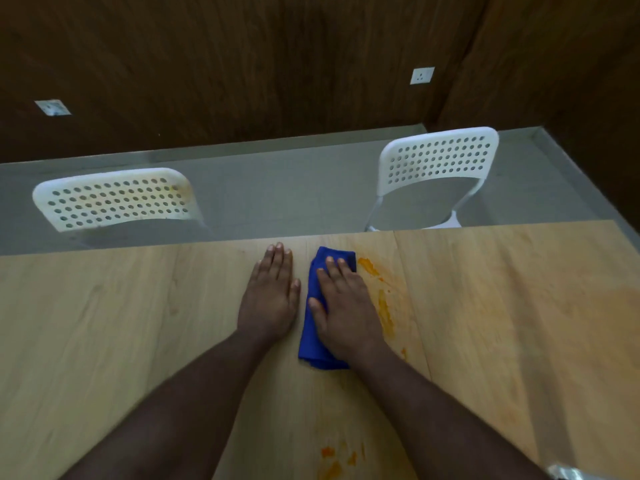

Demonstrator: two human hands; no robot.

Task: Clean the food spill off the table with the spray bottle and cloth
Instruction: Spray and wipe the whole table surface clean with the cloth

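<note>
Folded blue cloth (313, 327) lying on the wooden counter (104, 323), its long axis running from the near edge toward the far edge, roughly in line with the forearm above it. The right hand (343, 313) lies flat on the cloth, palm down and fingers spread, pressing rather than clutching it. An orange food smear (382, 303) streaks the counter just beside the cloth on its right side, running nearly parallel to the cloth's long axis, with its far end near the cloth's far corner. A wipe would therefore probably need to travel sideways to the right, broadside to the cloth, and the right hand is the nearer one to that streak. The left hand (272, 299) rests open and empty on bare wood just left of the cloth, apparently bracing. A second patch of orange residue (334, 460) lies nearer the person, between the forearms, well apart from the cloth. A fainter orange tint (491, 310) spreads farther right. No spray bottle can be identified. Two white perforated chairs (114, 200) stand beyond the counter's far edge.
</note>
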